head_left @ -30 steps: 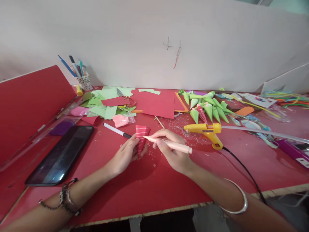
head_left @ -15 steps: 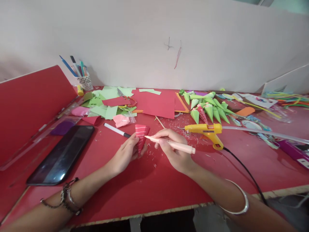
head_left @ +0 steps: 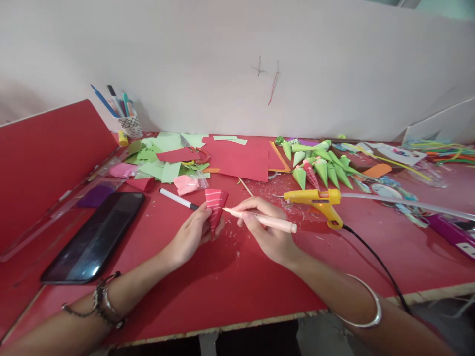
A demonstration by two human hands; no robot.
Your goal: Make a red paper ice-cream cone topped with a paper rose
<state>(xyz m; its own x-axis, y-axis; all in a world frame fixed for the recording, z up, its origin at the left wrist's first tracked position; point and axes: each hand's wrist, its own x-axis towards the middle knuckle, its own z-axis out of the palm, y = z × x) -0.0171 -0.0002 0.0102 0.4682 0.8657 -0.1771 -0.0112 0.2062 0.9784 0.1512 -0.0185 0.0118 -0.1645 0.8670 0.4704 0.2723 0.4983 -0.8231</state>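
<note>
My left hand [head_left: 191,235] pinches a small red paper cone [head_left: 215,205] with pale stripes, held upright with its point down, just above the red table [head_left: 230,291]. My right hand [head_left: 265,232] grips a pale pink pen [head_left: 265,221], and its tip touches the cone's right side. A black-capped white marker [head_left: 178,199] lies just behind my left hand.
A yellow glue gun [head_left: 319,200] with a black cord stands right of my hands. Green paper cones [head_left: 322,165] lie behind it. A dark phone [head_left: 94,237] rests at the left, with paper scraps [head_left: 166,158], red sheets [head_left: 237,158] and a pen cup [head_left: 128,123] farther back.
The cone has shifted slightly left and tilted in my left hand. The pen tip has stayed against its right side, dropping a little lower along the cone.
</note>
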